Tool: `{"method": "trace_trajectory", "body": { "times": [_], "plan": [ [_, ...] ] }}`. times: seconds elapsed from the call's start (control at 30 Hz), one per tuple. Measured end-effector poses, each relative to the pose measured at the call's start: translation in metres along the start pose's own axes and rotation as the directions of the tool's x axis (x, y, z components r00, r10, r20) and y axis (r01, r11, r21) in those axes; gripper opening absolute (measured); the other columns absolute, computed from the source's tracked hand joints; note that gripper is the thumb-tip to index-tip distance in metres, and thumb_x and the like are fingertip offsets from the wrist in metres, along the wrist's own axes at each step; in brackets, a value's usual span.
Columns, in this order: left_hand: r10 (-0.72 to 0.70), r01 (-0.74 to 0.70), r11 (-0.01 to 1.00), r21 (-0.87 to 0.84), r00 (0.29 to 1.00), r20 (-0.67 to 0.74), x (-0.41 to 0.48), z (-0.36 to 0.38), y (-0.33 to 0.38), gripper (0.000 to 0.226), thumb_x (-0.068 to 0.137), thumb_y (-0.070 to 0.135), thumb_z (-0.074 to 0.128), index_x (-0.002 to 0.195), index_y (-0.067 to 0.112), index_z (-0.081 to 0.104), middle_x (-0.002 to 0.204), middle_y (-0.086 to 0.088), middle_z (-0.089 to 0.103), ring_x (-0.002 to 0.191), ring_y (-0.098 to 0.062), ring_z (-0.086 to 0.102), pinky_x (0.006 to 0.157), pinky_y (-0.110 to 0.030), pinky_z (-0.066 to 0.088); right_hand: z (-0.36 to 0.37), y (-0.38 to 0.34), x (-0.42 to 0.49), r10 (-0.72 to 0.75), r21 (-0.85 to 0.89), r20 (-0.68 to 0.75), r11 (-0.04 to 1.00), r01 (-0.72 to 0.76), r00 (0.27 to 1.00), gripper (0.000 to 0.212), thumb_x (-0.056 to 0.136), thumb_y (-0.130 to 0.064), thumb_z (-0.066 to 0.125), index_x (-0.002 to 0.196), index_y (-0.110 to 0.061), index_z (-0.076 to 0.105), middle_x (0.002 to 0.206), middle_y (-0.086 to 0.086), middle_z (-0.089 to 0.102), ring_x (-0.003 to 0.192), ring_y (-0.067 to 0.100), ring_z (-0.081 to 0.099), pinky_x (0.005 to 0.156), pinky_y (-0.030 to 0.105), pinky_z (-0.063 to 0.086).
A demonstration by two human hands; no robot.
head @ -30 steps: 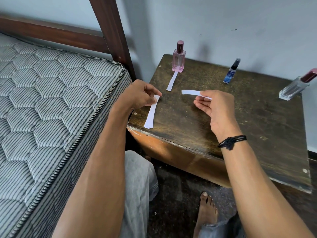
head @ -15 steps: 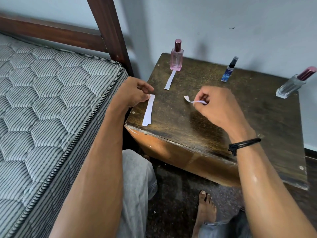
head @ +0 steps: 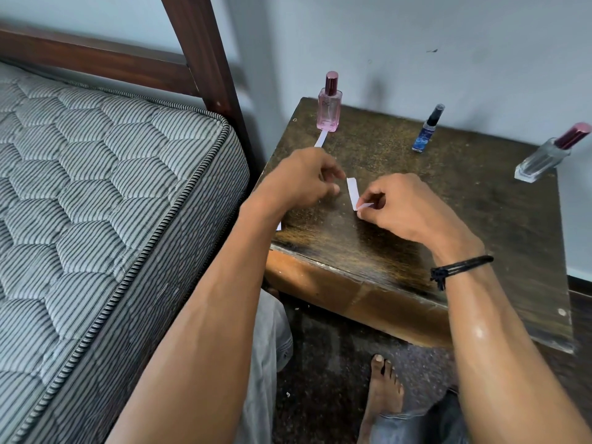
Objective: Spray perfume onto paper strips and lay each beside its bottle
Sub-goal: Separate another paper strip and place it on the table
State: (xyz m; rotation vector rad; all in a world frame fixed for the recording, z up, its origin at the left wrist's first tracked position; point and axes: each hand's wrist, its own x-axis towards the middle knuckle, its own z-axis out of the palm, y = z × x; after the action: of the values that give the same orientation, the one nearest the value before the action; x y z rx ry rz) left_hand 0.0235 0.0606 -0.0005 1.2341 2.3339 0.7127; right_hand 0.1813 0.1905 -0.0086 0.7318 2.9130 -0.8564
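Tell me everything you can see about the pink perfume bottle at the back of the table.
The pink perfume bottle is a slim, flat-sided bottle of clear, pink-tinted glass or plastic, with faint lettering too small to read and a glossy maroon cap still on. It stands upright near the back left corner of the dark wooden table. A white paper strip lies in front of it, its far end at the base. Nothing holds it.

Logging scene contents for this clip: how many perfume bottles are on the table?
3. A pink bottle at the table's back left corner, a small blue bottle midway along the back, and a clear bottle with a maroon cap at the back right. None appears hidden.
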Motion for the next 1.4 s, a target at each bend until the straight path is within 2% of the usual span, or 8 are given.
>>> {"method": "trace_trajectory", "body": {
  "times": [0.13,0.3,0.43,0.63,0.8,1.07,1.2,1.4],
  "plan": [
    [0.046,-0.049,0.997,0.057,0.997,0.061,0.001,0.012,0.007,0.031,0.088,0.021,0.075,0.118,0.021,0.072,0.105,0.003,0.061,0.090,-0.014,0.058,0.094,-0.035,0.051,-0.006,0.001,-0.002,0.005,0.053,0.072,0.999,-0.009,0.997,0.008,0.086,-0.023,0.082,0.094,-0.024,0.079,0.085,-0.010,0.069,0.080,0.010,0.067,0.073,0.030,0.054],
    [0.061,-0.071,0.991,0.113,0.994,0.087,0.001,0.019,0.010,0.041,0.089,0.024,0.073,0.129,0.019,0.066,0.107,0.004,0.051,0.092,-0.012,0.051,0.090,-0.024,0.043,-0.012,0.003,-0.004,-0.019,0.079,0.163,0.997,0.006,0.987,0.022,0.085,-0.011,0.079,0.103,-0.023,0.079,0.093,-0.009,0.067,0.086,0.011,0.066,0.084,0.035,0.057],
    [0.039,-0.049,0.990,0.130,0.996,0.079,0.002,0.023,0.011,0.042,0.089,0.029,0.073,0.130,0.021,0.065,0.107,0.005,0.048,0.096,-0.013,0.050,0.096,-0.032,0.046,-0.015,0.007,-0.004,-0.041,0.087,0.184,0.996,0.025,0.982,0.030,0.087,-0.003,0.071,0.107,-0.024,0.079,0.094,-0.009,0.066,0.087,0.011,0.065,0.085,0.033,0.056],
    [0.021,-0.029,0.989,0.145,0.998,0.055,0.000,0.028,0.014,0.051,0.080,0.033,0.082,0.128,0.025,0.064,0.109,0.006,0.047,0.115,-0.022,0.054,0.101,-0.039,0.047,-0.014,0.011,-0.002,-0.066,0.089,0.195,0.995,0.050,0.979,0.025,0.090,-0.010,0.072,0.106,-0.027,0.080,0.095,-0.007,0.065,0.090,0.012,0.064,0.083,0.032,0.052],
    [0.015,-0.025,0.988,0.153,0.998,0.066,0.000,0.029,0.015,0.055,0.079,0.032,0.081,0.130,0.027,0.062,0.109,0.006,0.044,0.119,-0.024,0.050,0.101,-0.037,0.045,-0.016,0.014,-0.002,-0.063,0.091,0.221,0.995,0.044,0.973,0.024,0.091,-0.017,0.075,0.109,-0.032,0.079,0.094,-0.010,0.064,0.092,0.010,0.062,0.072,0.024,0.043],
    [-0.017,0.003,0.988,0.153,0.996,0.089,-0.002,0.029,0.019,0.058,0.081,0.032,0.080,0.134,0.030,0.058,0.124,0.002,0.047,0.125,-0.023,0.042,0.107,-0.042,0.041,-0.018,0.016,-0.003,-0.057,0.121,0.252,0.992,0.028,0.966,0.021,0.090,-0.022,0.078,0.106,-0.034,0.078,0.094,-0.011,0.065,0.090,0.010,0.061,0.069,0.024,0.038],
    [-0.017,0.004,0.993,0.118,0.994,0.104,-0.003,0.027,0.019,0.060,0.079,0.033,0.082,0.134,0.030,0.058,0.114,0.007,0.042,0.120,-0.020,0.041,0.107,-0.040,0.040,-0.024,0.018,-0.005,-0.054,0.153,0.163,0.988,0.029,0.985,0.021,0.091,-0.018,0.076,0.107,-0.032,0.077,0.095,-0.015,0.069,0.091,0.006,0.064,0.075,0.021,0.043],
    [-0.013,0.001,0.994,0.112,0.994,0.109,-0.003,0.027,0.019,0.060,0.080,0.033,0.081,0.135,0.033,0.057,0.113,0.007,0.042,0.118,-0.018,0.039,0.109,-0.041,0.039,-0.031,0.029,-0.006,0.091,0.249,-0.111,0.967,-0.061,0.990,0.014,0.091,-0.013,0.074,0.096,-0.026,0.078,0.089,-0.011,0.071,0.084,0.003,0.065,0.066,0.015,0.039]
  ]
}}
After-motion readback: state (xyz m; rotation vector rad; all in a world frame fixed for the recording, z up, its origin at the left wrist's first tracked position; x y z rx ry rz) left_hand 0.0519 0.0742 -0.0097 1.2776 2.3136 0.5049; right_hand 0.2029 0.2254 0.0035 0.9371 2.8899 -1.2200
